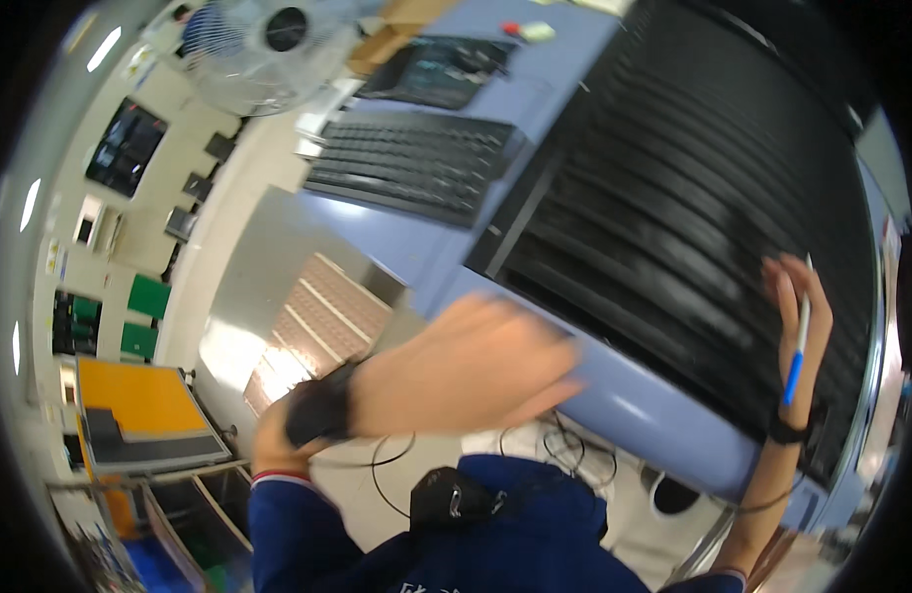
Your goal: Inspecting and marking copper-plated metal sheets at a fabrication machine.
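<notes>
My right hand (804, 289) is closed around a pen (800, 346) with a white and blue barrel. It is over the right part of a large black ribbed surface (663, 188). My left hand (471, 361) is raised near the front edge of the blue-grey bench (614, 395), and its fingers are smeared by motion. Whether it holds anything cannot be seen. Left of it, a copper-coloured panel (322, 306) divided into strips lies on a shiny metal surface (243, 287). Each wrist wears a black band.
A black keyboard (411, 163) rests on the bench, with a dark mat (441, 74) behind it. A fan (268, 49) stands at the far left. Dark cables (564, 445) hang below the bench's front edge. An orange and grey board (144, 410) tops a divided rack at lower left.
</notes>
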Demonstrator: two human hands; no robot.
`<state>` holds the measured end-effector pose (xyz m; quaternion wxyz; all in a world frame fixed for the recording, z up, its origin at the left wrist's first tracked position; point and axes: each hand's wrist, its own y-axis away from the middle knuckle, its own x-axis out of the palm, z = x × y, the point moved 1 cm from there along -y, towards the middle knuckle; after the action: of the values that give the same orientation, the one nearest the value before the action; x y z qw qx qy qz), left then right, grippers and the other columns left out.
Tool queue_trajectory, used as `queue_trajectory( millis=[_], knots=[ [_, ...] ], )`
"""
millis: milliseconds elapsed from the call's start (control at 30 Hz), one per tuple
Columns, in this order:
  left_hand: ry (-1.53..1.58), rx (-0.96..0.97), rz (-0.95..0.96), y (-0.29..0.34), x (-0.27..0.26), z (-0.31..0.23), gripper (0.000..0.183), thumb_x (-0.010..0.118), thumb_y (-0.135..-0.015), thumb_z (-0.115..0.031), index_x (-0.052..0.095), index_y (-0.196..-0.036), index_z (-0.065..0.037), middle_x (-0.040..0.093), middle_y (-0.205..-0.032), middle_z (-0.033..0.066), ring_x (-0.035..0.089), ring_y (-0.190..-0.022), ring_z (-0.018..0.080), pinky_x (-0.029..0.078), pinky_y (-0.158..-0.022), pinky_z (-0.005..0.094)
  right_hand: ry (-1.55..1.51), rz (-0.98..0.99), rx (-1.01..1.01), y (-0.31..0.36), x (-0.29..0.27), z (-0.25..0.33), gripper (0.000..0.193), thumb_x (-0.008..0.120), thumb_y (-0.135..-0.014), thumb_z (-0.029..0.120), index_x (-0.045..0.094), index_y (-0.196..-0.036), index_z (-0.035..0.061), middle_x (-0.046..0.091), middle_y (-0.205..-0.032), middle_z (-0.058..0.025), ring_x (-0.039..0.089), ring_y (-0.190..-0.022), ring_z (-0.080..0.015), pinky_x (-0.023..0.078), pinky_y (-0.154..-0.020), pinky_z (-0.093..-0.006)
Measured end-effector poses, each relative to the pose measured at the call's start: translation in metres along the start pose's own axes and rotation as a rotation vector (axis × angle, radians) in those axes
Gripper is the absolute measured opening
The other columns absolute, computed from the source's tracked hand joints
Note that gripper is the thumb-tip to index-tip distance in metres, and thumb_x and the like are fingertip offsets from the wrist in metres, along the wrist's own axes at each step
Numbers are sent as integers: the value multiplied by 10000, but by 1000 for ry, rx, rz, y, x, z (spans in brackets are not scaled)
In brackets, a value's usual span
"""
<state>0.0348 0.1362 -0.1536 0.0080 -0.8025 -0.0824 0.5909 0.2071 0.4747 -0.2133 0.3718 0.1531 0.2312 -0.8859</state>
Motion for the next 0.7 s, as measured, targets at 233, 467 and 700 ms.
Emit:
queue_trajectory(
  millis=[233,467,700],
  knots=[
    [279,-65,-782,-177,30,98,229,635,-903,-264,693,-802,-66,685,-712,140,676,-686,362,540,-659,453,-62,-204,-34,-45,-45,-3,421,535,-1059,298,587,-1293,-48,683,-1190,-191,668,-1118,-249,523,-999,-365],
    [163,-6,-688,-170,72,110,151,648,-881,-228,699,-891,-87,697,-722,140,688,-669,341,542,-624,454,105,-212,75,-34,-34,-64,406,519,-1067,307,592,-1272,-36,701,-1131,-164,676,-1079,-229,535,-953,-338],
    [189,63,-729,-172,64,103,149,652,-891,-170,608,-978,-59,680,-727,112,677,-652,330,529,-591,427,84,-170,-2,-38,-2,-48,361,529,-1065,244,590,-1235,-69,693,-1096,-187,683,-1032,-237,548,-933,-343]
  ],
)
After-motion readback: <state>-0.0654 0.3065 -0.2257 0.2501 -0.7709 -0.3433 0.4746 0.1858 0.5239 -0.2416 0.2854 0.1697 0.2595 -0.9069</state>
